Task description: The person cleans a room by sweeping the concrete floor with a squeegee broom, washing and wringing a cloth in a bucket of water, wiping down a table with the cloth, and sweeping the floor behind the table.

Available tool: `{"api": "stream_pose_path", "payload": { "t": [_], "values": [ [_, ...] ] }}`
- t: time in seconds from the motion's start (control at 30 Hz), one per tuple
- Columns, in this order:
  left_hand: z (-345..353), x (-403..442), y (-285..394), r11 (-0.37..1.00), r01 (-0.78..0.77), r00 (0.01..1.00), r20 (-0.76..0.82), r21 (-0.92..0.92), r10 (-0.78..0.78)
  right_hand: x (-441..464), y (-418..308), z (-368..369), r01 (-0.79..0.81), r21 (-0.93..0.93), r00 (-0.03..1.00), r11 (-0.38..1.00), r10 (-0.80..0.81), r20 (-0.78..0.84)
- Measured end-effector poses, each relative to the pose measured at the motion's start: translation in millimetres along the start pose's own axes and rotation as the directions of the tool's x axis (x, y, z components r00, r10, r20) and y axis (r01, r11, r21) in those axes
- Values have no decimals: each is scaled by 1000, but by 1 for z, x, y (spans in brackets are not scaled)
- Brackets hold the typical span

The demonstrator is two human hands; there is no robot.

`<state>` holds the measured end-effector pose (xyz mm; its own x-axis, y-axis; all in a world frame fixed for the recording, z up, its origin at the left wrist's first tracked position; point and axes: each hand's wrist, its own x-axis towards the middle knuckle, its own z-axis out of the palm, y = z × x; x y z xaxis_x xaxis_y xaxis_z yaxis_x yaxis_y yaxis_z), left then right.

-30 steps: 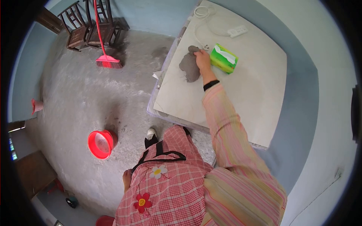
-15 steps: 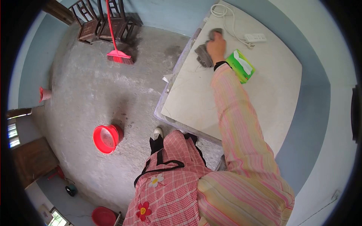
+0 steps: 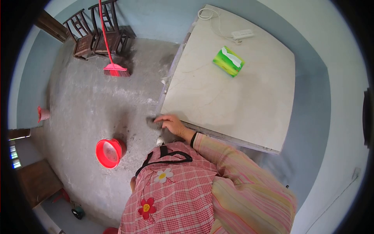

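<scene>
My right hand point(image 3: 171, 124) is closed on a grey cloth point(image 3: 152, 122), blurred by motion, beside the near left corner of the table point(image 3: 249, 105). The cloth hangs off the table's side, above the floor. Only a sliver of skin, apparently my left hand point(image 3: 133, 184), shows at the left edge of my pink checked apron point(image 3: 175, 195); its fingers are hidden. On the tabletop lies a green tissue pack point(image 3: 224, 68) with a white tissue sticking out.
A white power strip point(image 3: 243, 34) with its cord lies at the table's far end. On the concrete floor to the left stands a red bucket point(image 3: 102, 153). A red broom point(image 3: 116, 69) leans by two dark wooden chairs point(image 3: 83, 45) at the back wall.
My right hand has swept from the far left part of the tabletop back toward me and past the table's near left corner. The grey cloth came along and is off the tabletop.
</scene>
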<state>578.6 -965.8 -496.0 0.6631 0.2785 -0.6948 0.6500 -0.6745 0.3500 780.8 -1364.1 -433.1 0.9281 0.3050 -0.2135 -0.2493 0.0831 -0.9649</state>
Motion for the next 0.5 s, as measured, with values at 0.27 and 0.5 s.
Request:
{"api": "stream_pose_path", "payload": {
  "t": [0.27,0.5],
  "values": [
    [1,17,-58,996,-59,998,-2,68,60,9,-30,-142,159,205,881,966,-46,-471],
    [-20,21,-104,978,-204,979,18,42,203,29,-30,-149,-248,-904,640,347,-643,-422]
  ]
}}
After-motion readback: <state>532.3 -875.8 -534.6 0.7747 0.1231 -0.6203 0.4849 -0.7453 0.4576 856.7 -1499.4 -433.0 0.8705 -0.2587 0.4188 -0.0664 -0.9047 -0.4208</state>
